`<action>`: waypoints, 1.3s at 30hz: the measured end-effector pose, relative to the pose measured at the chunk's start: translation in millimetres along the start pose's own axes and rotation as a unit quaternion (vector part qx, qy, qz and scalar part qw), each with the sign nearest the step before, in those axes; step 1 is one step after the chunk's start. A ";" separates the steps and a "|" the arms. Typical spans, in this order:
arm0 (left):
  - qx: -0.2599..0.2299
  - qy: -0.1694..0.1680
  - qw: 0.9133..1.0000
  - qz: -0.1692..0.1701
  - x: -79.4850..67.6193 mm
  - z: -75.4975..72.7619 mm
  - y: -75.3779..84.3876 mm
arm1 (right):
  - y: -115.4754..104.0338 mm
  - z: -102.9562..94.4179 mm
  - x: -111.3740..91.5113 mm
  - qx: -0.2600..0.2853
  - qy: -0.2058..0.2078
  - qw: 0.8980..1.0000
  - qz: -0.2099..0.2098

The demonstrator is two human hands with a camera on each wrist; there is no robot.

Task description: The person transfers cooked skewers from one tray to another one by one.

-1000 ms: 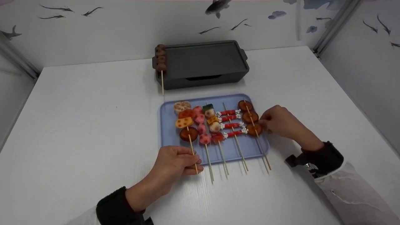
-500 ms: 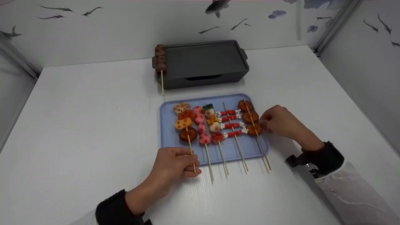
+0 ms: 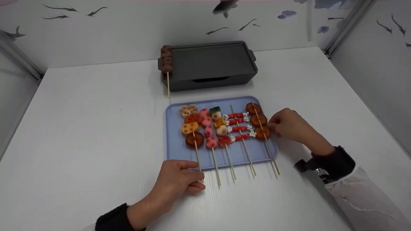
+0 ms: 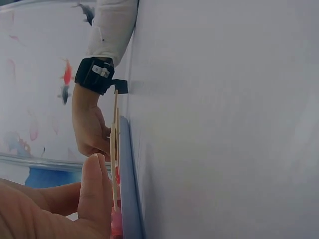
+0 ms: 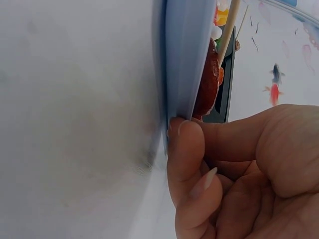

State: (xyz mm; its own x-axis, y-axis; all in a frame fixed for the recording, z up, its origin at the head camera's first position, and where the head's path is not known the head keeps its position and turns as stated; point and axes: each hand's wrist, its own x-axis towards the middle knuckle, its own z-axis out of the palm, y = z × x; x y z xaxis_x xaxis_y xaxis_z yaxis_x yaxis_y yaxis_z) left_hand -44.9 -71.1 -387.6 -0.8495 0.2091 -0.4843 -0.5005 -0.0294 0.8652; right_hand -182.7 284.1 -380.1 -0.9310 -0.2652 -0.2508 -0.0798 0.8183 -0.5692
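My left hand [image 3: 179, 178] pinches the lower end of a wooden skewer at the tray's front left; the thumb covers the stick's tip. This skewer carries lotus root [image 3: 188, 111], orange and yellow pieces and a brown round slice [image 3: 194, 140], lying over the blue tray [image 3: 175, 154]. In the left wrist view the left hand's fingers [image 4: 93, 191] stand beside the tray's edge. My right hand [image 3: 289, 125] grips the tray's right rim between thumb and fingertips, as the right wrist view shows [image 5: 189, 134]. Beside it lies a skewer of brown round slices [image 3: 258, 120].
On the tray also lie a pink ball skewer [image 3: 208, 132], a mixed skewer [image 3: 220, 123] and a skewer of red-and-white pieces [image 3: 237, 129]. Behind stands a black grill [image 3: 208, 61], with a brown meatball skewer [image 3: 167, 59] at its left edge. Walls enclose the white table [image 3: 80, 128].
My left hand has slid toward me along the stick, down to its end, and the skewer has shifted slightly toward me. My right hand stays at the tray's rim.
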 end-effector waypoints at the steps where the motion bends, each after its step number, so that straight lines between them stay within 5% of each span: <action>1: 0.000 0.002 1.000 -0.001 -0.1 0.1 -0.5 | -0.2 -0.1 0.0 0.001 0.000 1.000 -0.001; 19: 0.041 -0.011 0.999 -0.002 -4.3 -5.2 3.2 | -2.3 -0.6 -1.7 -0.015 0.008 1.000 -0.012; 23: 0.077 -0.006 0.996 0.038 -4.5 -11.2 11.6 | -2.1 0.1 -1.3 -0.013 0.006 1.000 -0.010; 26: 0.145 0.019 0.984 0.105 -5.3 -16.5 21.7 | -1.9 0.3 -0.9 -0.012 0.004 1.000 -0.008; 28: 0.214 0.048 0.958 0.184 -4.0 -19.7 29.2 | -1.8 0.0 -1.0 -0.012 0.004 1.000 -0.008; 29: 0.257 0.065 0.936 0.233 -2.2 -21.2 32.9 | -1.9 -0.3 -1.1 -0.011 0.004 1.000 -0.010; 31: 0.338 0.106 0.872 0.339 3.8 -24.4 40.0 | -1.6 -0.8 -1.4 -0.010 0.007 1.000 -0.012; 33: 0.397 0.157 0.797 0.427 13.5 -28.5 47.9 | -1.5 -1.4 -2.0 -0.010 0.010 1.000 -0.013; 35: 0.434 0.206 0.738 0.474 24.9 -33.2 57.1 | -1.6 -1.4 -2.1 -0.009 0.011 1.000 -0.013; 36: 0.443 0.225 0.725 0.478 31.1 -35.8 61.9 | -1.8 -1.3 -2.1 -0.009 0.010 1.000 -0.012; 37: 0.447 0.240 0.722 0.470 37.0 -38.3 67.1 | -2.0 -1.1 -2.0 -0.009 0.010 1.000 -0.013; 39: 0.441 0.255 0.745 0.431 49.2 -43.4 77.7 | -2.3 -0.7 -1.8 -0.009 0.009 1.000 -0.012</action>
State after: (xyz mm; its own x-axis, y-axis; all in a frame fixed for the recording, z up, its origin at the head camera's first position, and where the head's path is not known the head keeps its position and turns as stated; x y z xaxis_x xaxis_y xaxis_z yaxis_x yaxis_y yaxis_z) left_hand -132.8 -105.5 -349.8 -0.8568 0.0791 0.5095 0.3813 0.7624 0.5229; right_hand -181.0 283.1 -377.8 -0.9352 -0.2758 -0.2220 -0.1089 0.8207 -0.5609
